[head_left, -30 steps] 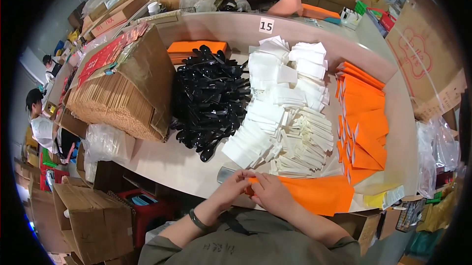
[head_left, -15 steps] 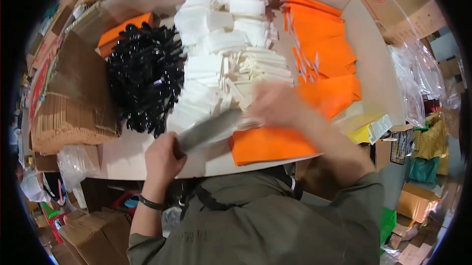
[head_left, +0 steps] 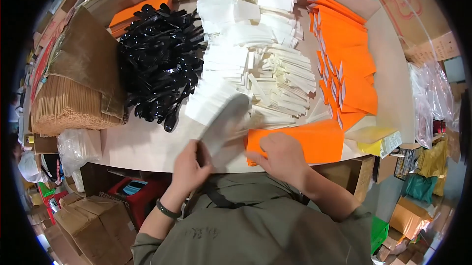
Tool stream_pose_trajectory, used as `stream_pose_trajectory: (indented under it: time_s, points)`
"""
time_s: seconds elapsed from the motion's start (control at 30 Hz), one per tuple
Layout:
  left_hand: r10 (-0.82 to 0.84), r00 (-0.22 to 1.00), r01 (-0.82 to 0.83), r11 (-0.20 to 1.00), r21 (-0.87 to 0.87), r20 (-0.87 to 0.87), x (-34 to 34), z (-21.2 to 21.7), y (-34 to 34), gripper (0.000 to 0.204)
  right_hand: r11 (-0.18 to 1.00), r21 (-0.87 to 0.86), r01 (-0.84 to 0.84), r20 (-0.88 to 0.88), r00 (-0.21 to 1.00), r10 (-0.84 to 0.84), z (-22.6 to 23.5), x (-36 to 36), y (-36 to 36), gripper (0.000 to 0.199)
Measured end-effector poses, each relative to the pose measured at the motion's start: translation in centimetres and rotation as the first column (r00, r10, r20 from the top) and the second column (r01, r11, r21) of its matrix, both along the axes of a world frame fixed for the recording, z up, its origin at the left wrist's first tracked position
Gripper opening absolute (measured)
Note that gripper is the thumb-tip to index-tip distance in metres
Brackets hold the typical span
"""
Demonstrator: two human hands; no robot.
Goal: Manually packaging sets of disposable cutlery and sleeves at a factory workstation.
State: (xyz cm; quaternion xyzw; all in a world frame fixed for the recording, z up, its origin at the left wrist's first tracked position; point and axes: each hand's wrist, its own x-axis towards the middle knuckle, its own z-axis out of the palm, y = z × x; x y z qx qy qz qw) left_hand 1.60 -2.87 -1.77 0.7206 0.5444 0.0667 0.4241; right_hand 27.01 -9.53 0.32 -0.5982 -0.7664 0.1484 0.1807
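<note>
My left hand (head_left: 191,169) is closed round the lower end of a long grey, rounded strip (head_left: 227,117), smeared by motion; its kind does not show. The strip slants up and right over the white flat packets (head_left: 214,102). My right hand (head_left: 285,157) is over the left end of a near stack of orange paper sleeves (head_left: 322,142). Its fingers are bent and its thumb stands apart at the stack's edge, with nothing visible between them. Beyond lie thin white paper-wrapped sticks (head_left: 287,78). A heap of black plastic spoons (head_left: 162,63) fills the left side.
More orange sleeves (head_left: 354,68) lie fanned at the right, and others (head_left: 140,14) at the back left. A cardboard box packed with brown strips (head_left: 73,112) flanks the spoons. A yellow-and-white packet (head_left: 378,142) sits at the table's right edge. Clear plastic bags (head_left: 432,93) hang beyond.
My right hand has moved down from the white sticks to the near orange stack. My left hand still holds the grey strip, now tilted more upright. The whole view has shifted slightly.
</note>
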Motion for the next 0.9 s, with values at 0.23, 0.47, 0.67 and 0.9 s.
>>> stream_pose_trajectory:
  time_s: [0.23,0.47,0.67,0.9]
  points:
    - [-0.143,0.989,0.145,0.939,0.312,-0.029,-2.8,-1.9,-0.5,0.063,0.931,-0.268,0.247,0.016,0.968,-0.252,-1.3,-2.6,1.7,0.030]
    - [-0.469,0.879,0.469,0.811,0.349,-0.090,-3.6,1.1,2.2,0.066,0.920,-0.353,0.172,-0.082,0.973,-0.214,-2.1,-4.1,2.1,0.018]
    - [-0.431,0.900,0.295,0.718,0.630,0.070,-2.2,0.1,4.6,0.055,0.893,-0.063,0.447,-0.032,0.893,-0.449,-0.8,-0.5,9.5,0.022]
    - [0.137,0.987,-0.157,0.746,0.647,0.082,-8.7,-1.7,8.0,0.023,0.949,0.068,0.309,-0.070,0.950,-0.305,-0.9,0.4,9.9,0.023]
